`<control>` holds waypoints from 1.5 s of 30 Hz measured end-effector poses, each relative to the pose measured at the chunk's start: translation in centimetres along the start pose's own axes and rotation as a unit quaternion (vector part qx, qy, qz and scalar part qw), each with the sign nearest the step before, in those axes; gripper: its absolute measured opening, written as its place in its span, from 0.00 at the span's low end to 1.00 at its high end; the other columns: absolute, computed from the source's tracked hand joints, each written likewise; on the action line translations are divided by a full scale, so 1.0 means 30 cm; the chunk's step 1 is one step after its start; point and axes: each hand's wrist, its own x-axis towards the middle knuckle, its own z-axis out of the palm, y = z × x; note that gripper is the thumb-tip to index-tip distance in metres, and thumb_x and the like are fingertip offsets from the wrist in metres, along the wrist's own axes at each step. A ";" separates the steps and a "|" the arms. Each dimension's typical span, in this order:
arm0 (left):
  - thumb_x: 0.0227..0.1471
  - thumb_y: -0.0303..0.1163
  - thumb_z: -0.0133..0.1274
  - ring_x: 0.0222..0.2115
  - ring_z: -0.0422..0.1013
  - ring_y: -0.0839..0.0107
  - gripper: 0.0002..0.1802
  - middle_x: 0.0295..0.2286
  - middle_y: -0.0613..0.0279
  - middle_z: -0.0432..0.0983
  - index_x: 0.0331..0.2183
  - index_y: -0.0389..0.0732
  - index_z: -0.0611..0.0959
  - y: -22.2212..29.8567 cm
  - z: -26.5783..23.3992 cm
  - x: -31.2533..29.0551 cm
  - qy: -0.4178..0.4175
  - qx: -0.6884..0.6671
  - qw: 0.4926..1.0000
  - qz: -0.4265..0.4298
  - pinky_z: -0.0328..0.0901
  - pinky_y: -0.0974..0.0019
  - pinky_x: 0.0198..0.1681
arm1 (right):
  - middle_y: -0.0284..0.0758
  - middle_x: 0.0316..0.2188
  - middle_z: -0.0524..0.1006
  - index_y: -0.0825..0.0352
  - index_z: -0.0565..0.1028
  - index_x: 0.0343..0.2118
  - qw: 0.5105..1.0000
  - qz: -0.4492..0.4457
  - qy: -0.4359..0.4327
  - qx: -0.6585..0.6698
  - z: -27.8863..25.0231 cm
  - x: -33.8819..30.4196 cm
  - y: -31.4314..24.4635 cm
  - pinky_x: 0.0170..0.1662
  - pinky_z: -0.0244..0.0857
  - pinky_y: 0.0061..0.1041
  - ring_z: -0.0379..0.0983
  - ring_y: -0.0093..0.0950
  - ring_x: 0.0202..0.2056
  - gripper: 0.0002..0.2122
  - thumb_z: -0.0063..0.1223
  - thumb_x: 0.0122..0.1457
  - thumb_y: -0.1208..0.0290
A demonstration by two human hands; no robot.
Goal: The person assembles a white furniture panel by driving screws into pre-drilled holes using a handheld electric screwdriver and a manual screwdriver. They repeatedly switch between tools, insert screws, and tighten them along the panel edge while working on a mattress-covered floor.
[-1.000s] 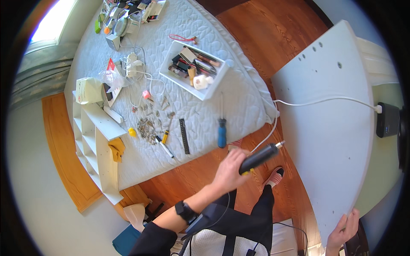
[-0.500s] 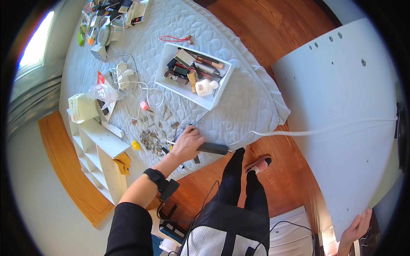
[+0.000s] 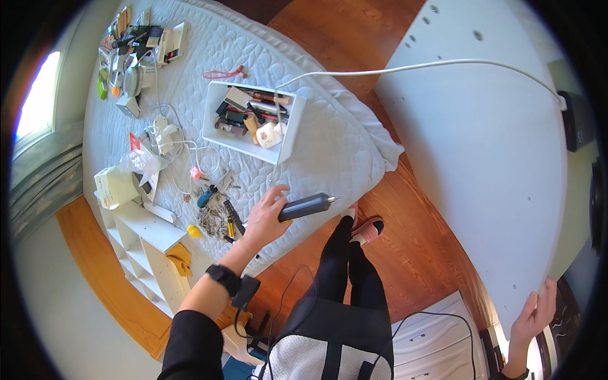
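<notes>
My left hand (image 3: 266, 217) is closed round a dark grey electric screwdriver (image 3: 305, 208), raised over the bed's near edge. Its metal bit points right, away from my fingers. At the lower right, my right hand (image 3: 535, 310) grips the near edge of a large white panel (image 3: 468, 126) with several holes. Beside my left hand lie a heap of screws (image 3: 212, 218), a dark blue tool (image 3: 206, 196) and a yellow-and-black screwdriver (image 3: 230, 227) on the quilted bed cover (image 3: 342, 139).
A white bin (image 3: 247, 149) of cosmetics stands on the bed. A white cable (image 3: 405, 68) stretches from a black device (image 3: 577, 121) over the bin toward my left hand. White shelving (image 3: 149, 259) stands at left; small items (image 3: 136, 38) crowd the far left corner.
My left hand has lifted the electric screwdriver off the bed's edge, uncovering the tools by the screws. The white cable is now stretched higher across the view. My right hand stays on the panel.
</notes>
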 end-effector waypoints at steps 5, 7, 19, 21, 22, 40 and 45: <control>0.35 0.24 0.57 0.51 0.64 0.51 0.19 0.49 0.53 0.67 0.36 0.37 0.80 -0.142 -0.035 0.043 -0.036 0.113 0.992 -0.051 0.63 0.55 0.52 | 0.45 0.36 0.73 0.75 0.74 0.39 0.998 -0.044 0.047 -0.021 0.016 0.054 -0.052 0.36 0.65 0.34 0.72 0.42 0.34 0.12 0.47 0.60 0.71; 0.33 0.24 0.58 0.56 0.60 0.49 0.20 0.54 0.52 0.64 0.36 0.37 0.80 -0.200 -0.136 -0.060 0.044 0.204 0.975 -0.084 0.62 0.54 0.54 | 0.41 0.34 0.74 0.72 0.76 0.39 0.996 -0.058 0.063 0.005 0.020 0.074 -0.066 0.32 0.66 0.33 0.73 0.39 0.31 0.11 0.50 0.57 0.73; 0.34 0.27 0.56 0.47 0.69 0.54 0.17 0.40 0.57 0.76 0.34 0.44 0.81 0.430 -1.112 -0.157 -0.167 0.430 0.884 -0.073 0.65 0.53 0.49 | 0.32 0.26 0.68 0.68 0.76 0.34 0.967 -0.058 0.192 0.157 0.048 0.120 -0.102 0.25 0.64 0.29 0.69 0.30 0.25 0.09 0.59 0.50 0.73; 0.35 0.30 0.58 0.37 0.74 0.54 0.19 0.34 0.57 0.77 0.37 0.45 0.80 0.534 -1.035 -0.033 -0.146 0.345 0.927 0.015 0.69 0.55 0.39 | 0.32 0.26 0.69 0.68 0.76 0.35 0.956 -0.065 0.233 0.169 0.051 0.127 -0.106 0.26 0.64 0.30 0.70 0.30 0.26 0.10 0.60 0.50 0.73; 0.36 0.31 0.58 0.35 0.74 0.52 0.20 0.32 0.54 0.77 0.37 0.43 0.79 0.557 -0.958 0.039 -0.165 0.325 0.931 0.003 0.69 0.55 0.38 | 0.32 0.27 0.69 0.68 0.76 0.35 0.959 -0.061 0.216 0.172 0.052 0.122 -0.105 0.29 0.65 0.30 0.70 0.30 0.29 0.10 0.60 0.50 0.73; 0.36 0.36 0.59 0.34 0.77 0.52 0.16 0.32 0.50 0.81 0.32 0.42 0.86 -0.168 -0.615 0.394 -0.492 0.588 0.632 -0.113 0.71 0.51 0.39 | 0.44 0.33 0.75 0.66 0.76 0.35 0.720 0.437 -0.081 0.533 0.835 -0.875 -0.919 0.39 0.68 0.39 0.73 0.45 0.36 0.11 0.47 0.48 0.80; 0.27 0.35 0.62 0.33 0.78 0.56 0.21 0.30 0.56 0.81 0.32 0.43 0.86 -0.050 -1.106 0.563 -0.518 0.669 0.493 -0.204 0.69 0.46 0.38 | 0.44 0.31 0.75 0.68 0.75 0.34 0.757 0.415 -0.263 0.431 0.925 -0.794 -0.711 0.38 0.67 0.38 0.73 0.45 0.36 0.09 0.46 0.50 0.82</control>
